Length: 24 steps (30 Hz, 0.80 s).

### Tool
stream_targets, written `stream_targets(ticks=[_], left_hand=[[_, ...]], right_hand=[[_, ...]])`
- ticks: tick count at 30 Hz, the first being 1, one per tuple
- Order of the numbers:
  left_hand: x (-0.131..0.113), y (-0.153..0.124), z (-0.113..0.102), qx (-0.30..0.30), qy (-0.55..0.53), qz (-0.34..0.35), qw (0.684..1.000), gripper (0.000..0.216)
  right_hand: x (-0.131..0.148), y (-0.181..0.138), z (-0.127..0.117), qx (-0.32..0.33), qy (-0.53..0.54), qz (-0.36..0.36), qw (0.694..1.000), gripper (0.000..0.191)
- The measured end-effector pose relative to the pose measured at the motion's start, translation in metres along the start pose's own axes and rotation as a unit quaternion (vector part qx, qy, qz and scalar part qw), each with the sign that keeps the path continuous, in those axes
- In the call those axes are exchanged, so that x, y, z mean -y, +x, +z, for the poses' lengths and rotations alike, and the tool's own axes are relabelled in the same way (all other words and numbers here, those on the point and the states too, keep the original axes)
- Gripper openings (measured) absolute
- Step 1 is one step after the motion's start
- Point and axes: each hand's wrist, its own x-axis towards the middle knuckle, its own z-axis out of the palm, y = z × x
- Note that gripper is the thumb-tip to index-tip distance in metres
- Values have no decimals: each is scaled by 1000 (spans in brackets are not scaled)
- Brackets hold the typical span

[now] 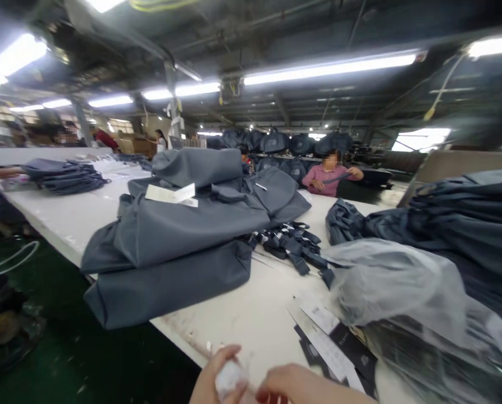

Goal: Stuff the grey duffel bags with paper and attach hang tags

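Note:
At the bottom edge, my left hand (206, 381) is closed around a small white rounded thing (229, 377), blurred, perhaps crumpled paper or plastic. Just to its right is my right hand (301, 384), its fingers curled toward the left hand; what they pinch, if anything, is hidden. Both hands are over the near edge of the white table (217, 320). Black and white printed tags (331, 342) lie fanned out beside my right hand. Beyond the hands, grey-blue fabric bags (192, 224) are stacked, with pale paper labels (170, 194) on top.
Dark straps with buckles (291, 244) lie in a heap mid-table. Clear plastic bags (402, 286) and a dark fabric pile (465, 219) fill the right side. Folded fabric (65, 174) sits far left. A co-worker in a pink shirt (327, 179) handles a strip across the table.

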Motion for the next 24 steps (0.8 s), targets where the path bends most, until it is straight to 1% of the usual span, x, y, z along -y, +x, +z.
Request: stream_targets(ticks=[1, 2, 3, 5, 6, 8, 10, 12, 15, 17, 18, 19, 20, 21, 23, 24], left_hand=[[-9, 1, 5, 27, -69, -21, 997, 57], [-18, 4, 9, 50, -148, -50, 986, 64], [-26, 6, 12, 73, -223, -81, 969, 71], [-38, 12, 15, 91, -309, -106, 941, 77], [-42, 13, 16, 104, -329, -110, 932, 77], [-47, 13, 17, 126, -337, -108, 927, 76], [-49, 9, 19, 138, -317, -108, 932, 75], [-49, 3, 22, 149, -291, -110, 939, 76], [-48, -4, 26, 178, -269, -94, 942, 76], [-48, -7, 27, 198, -270, -82, 939, 79], [-48, -8, 27, 205, -273, -80, 937, 80], [-47, -9, 27, 208, -276, -83, 935, 80], [-46, -10, 26, 210, -279, -90, 933, 79], [-45, -11, 26, 209, -280, -102, 932, 76], [-40, -11, 24, 210, -264, -125, 933, 64], [-37, -11, 23, 211, -245, -135, 937, 55]], right_hand=[[-2, -4, 2, -41, -20, 7, 999, 26], [-4, -7, 4, -96, -41, 10, 994, 30], [-6, -9, 6, -157, -60, 9, 986, 34], [-11, -10, 9, -257, -57, 9, 965, 38], [-13, -10, 10, -286, -40, 11, 957, 38], [-16, -9, 11, -304, 5, 18, 953, 35], [-15, -7, 13, -296, 30, 24, 954, 32], [-13, -5, 16, -294, 14, 26, 955, 25], [-15, 1, 24, -286, -13, 24, 958, 9], [-21, 5, 28, -279, 33, 7, 960, 10], [-24, 8, 28, -285, 80, -2, 955, 12], [-28, 10, 27, -304, 140, -6, 942, 15], [-32, 12, 24, -333, 210, -3, 919, 18], [-35, 13, 19, -368, 285, 7, 885, 23], [-40, 14, 5, -431, 418, 33, 799, 32], [-42, 13, -4, -458, 466, 40, 756, 34]])
